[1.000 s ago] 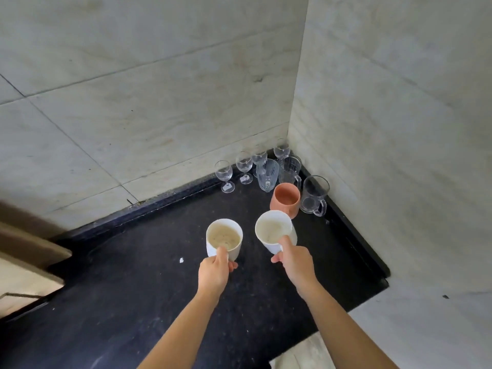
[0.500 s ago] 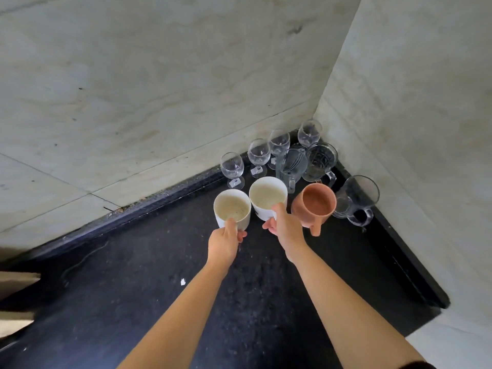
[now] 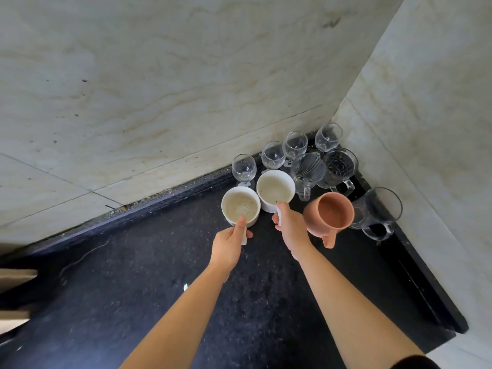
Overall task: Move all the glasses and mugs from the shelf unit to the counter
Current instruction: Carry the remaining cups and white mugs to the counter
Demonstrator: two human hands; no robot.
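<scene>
My left hand (image 3: 228, 245) grips the handle of a white mug (image 3: 240, 205), thumb on its rim. My right hand (image 3: 291, 230) grips the handle of a second white mug (image 3: 275, 188) just right of the first. Both mugs sit low over the black counter (image 3: 159, 302), in front of the glassware in the corner; I cannot tell if they touch it. A terracotta mug (image 3: 331, 215) stands right of my right hand, handle toward me.
Several stemmed glasses (image 3: 273, 155) line the marble back wall (image 3: 159, 89). Two patterned glass mugs (image 3: 307, 170) and a plain glass mug (image 3: 378, 209) crowd the corner by the right wall (image 3: 426, 115). A wooden edge (image 3: 16, 275) shows at far left.
Both hands carried the white mugs forward into the corner, from the open counter to right beside the stemmed glasses and the terracotta mug. The view closed in on the corner.
</scene>
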